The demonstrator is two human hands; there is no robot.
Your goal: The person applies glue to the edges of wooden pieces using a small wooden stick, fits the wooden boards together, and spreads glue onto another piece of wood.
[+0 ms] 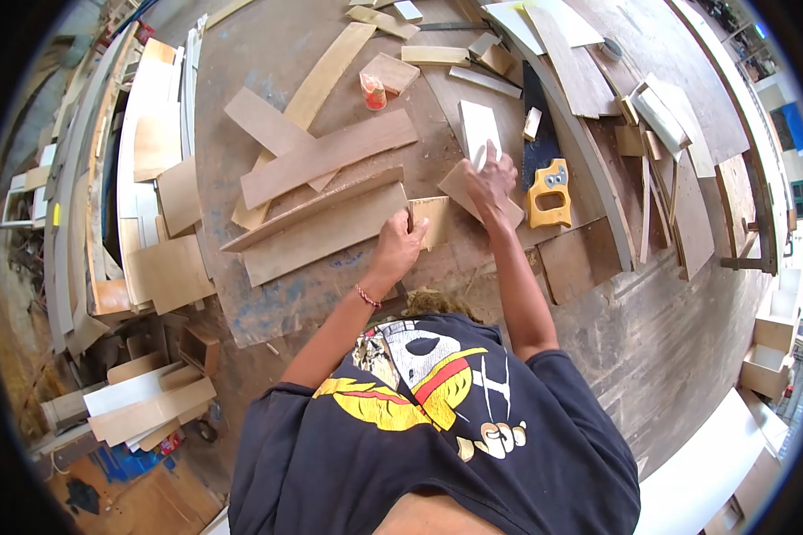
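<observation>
My left hand (401,239) is closed, fingers and thumb pinching the left end of a short pale wood piece (434,223). This piece stands at the right end of two long brown boards, one lying flat (326,234) and one on edge (312,210) along its far side. My right hand (492,185) reaches over a small brown board (455,185), its fingers closed about the near end of a white block (479,125). Part of the small board is hidden beneath that hand. Just right of it lies a handsaw with a yellow handle (550,194).
Loose boards (330,160) cross each other on the worktable (281,308). Beyond them stands a red-and-white container (373,92) among offcuts. A long raised strip (589,152) bounds the right side, with more scraps past it. Stacked panels (165,267) line the left.
</observation>
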